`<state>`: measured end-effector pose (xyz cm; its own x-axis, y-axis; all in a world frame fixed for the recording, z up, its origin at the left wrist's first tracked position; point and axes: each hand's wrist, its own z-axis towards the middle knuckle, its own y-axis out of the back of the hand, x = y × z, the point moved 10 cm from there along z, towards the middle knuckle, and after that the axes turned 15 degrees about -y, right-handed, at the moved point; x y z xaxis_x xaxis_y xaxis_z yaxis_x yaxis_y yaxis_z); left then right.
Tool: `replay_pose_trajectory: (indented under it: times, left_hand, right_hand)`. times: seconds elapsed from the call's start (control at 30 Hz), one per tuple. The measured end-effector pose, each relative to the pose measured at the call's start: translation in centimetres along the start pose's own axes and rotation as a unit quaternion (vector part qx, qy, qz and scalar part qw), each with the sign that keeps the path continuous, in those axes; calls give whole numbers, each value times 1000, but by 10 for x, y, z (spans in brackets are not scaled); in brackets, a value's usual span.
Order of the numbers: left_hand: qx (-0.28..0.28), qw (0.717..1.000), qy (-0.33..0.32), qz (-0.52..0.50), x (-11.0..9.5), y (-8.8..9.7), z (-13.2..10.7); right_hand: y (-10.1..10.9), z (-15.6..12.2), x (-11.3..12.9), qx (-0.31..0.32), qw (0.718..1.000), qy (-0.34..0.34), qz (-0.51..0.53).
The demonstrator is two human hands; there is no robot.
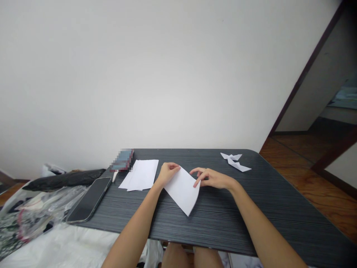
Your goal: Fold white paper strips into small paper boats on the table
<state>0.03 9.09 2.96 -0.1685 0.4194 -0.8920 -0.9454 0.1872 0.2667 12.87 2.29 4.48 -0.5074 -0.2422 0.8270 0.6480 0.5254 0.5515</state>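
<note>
White paper (178, 191) near table's (217, 223) front edge
Left hand (167, 174) pinches, likely steadying it; right hand (214, 179) touches its corner, grip unclear.

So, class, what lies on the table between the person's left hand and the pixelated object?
Overlapping white sheets lie between the left hand and the pixelated object, as the head view shows.

The left hand (168, 173) hides some of one edge of the paper (182, 190), and the right hand (210, 178) covers a bit near a corner. Farther left than the left hand, little squares blur a blue thing (122, 160). Below the hands, both arms (136, 227) get cut off at the bottom.
</note>
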Motion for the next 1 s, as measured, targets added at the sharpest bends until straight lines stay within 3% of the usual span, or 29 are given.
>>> replay_pose_trajectory:
  times: [0.13,0.43,1.0]
  left_hand:
    - [-29,999,-26,-10,-17,-5,-2]
    - [-45,996,-32,-66,-33,-16,-8]
    - [-61,995,-81,-15,-47,-14,-13]
  right_hand:
    - [17,7,3,-110,988,-6,105]
    - [19,14,-3,-207,966,-34,153]
    - [27,8,4,-259,963,-25,65]
